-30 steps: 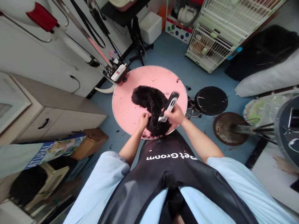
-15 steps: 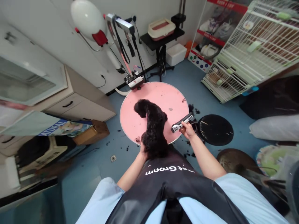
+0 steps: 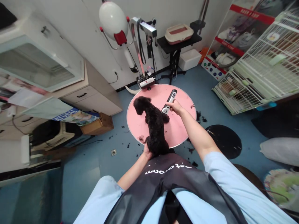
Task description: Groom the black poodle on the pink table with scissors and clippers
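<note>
A small black curly-haired dog (image 3: 156,126) stands on the round pink grooming table top (image 3: 179,133), its head at the far left and its rear against my black apron (image 3: 173,174). My left hand (image 3: 147,151) is closed against the dog's hindquarters, with its fingers partly hidden by the fur. In my right hand (image 3: 175,106) is a white and dark grey hair clipper (image 3: 169,101), gripped around its body. The clipper's head points down and left, at the fur of the dog's right front leg (image 3: 165,118). Whether the blade touches is too small to tell.
A grooming arm (image 3: 144,27) with hanging straps rises behind the table. Dark hair tufts lie on the floor. A black round stool (image 3: 224,141) stands at right, a wire cage (image 3: 247,84) beyond it. Cabinets (image 3: 93,90) and a cardboard box (image 3: 100,124) are at left.
My right hand has moved the clipper forward and left, from beside the table's right edge to the dog's front leg. The clipper has turned more upright. My left hand stays at the dog's rear.
</note>
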Available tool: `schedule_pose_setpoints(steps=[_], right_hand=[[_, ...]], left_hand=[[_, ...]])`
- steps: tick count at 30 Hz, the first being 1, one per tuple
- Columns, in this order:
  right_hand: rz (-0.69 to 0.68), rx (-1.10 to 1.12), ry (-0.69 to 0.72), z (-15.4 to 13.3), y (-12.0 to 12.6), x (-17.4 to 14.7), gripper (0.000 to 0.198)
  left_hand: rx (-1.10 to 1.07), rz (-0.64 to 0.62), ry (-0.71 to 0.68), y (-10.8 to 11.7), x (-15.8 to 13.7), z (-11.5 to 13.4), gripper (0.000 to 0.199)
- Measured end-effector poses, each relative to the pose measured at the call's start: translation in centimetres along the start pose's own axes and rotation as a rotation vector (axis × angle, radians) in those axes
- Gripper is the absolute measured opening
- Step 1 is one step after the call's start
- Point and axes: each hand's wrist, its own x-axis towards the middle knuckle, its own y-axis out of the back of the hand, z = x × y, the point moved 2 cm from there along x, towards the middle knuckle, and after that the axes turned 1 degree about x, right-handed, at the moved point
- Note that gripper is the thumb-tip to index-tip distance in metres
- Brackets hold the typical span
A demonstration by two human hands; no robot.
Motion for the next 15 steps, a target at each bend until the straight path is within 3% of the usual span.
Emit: schedule_pose_setpoints(steps=[3, 5, 8, 13, 15], right_hand=[[-0.009, -0.158, 0.036, -1.3, -2.6, 1.7, 0.025], [-0.026, -0.254, 0.058, -1.9, -4.8, 2.8, 0.023], [-0.165, -0.427, 0.057, -2.5, -8.7, 4.8, 0.025], [-0.056, -0.633, 0.186, -3.4, -14.9, 8.0, 0.022], [-0.158, -0.743, 0.169, -3.4, -17.2, 8.7, 0.023]], left_hand=[[-0.319, -0.094, -0.040, 0.4, 0.7, 0.6, 0.053], [-0.402, -0.086, -0.022, 0.9, 1.2, 0.9, 0.053], [-0.406, -0.046, 0.008, 1.7, 1.9, 1.3, 0.056], [-0.397, -0.010, 0.000, 2.1, 2.3, 2.4, 0.062], [-0.430, -0.022, -0.010, 1.9, 2.3, 2.9, 0.058]])
